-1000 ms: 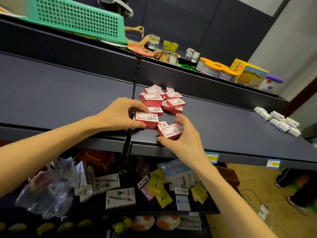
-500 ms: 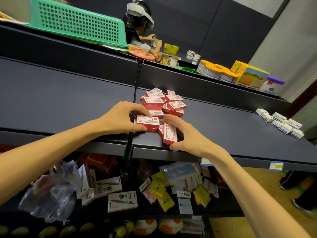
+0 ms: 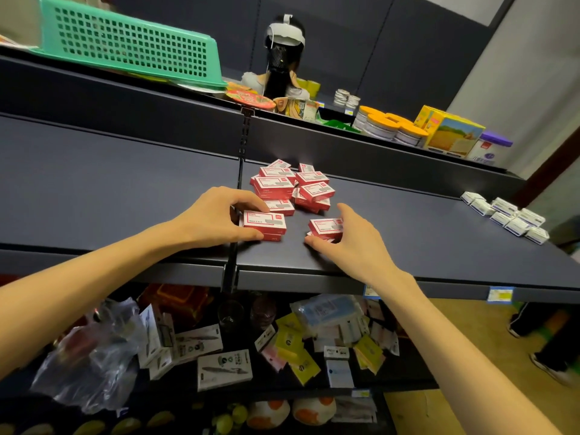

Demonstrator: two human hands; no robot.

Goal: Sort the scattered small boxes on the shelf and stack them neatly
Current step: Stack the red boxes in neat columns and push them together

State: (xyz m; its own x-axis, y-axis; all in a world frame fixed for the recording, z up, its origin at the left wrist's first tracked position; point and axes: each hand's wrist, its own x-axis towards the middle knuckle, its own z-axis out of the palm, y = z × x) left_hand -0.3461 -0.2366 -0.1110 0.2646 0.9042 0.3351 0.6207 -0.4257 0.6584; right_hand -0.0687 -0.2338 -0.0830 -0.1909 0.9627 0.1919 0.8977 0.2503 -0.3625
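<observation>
Stacking step: building small neat stacks of red boxes near the front edge of the shelf [image 3: 408,246], pulled from the loose pile [image 3: 292,186] further back.
Left hand [image 3: 216,221]: thumb and fingers curled round a two-high left stack [image 3: 264,225], just beside the shelf's centre upright.
Right hand [image 3: 348,243]: thumb and fingers pinch the right stack [image 3: 324,227], seemingly two boxes, close to the front edge.
Next move: likely square the edges, then join the two stacks or fetch another box from the pile.
Elsewhere: white boxes [image 3: 508,216] lie scattered towards the shelf's right end.
</observation>
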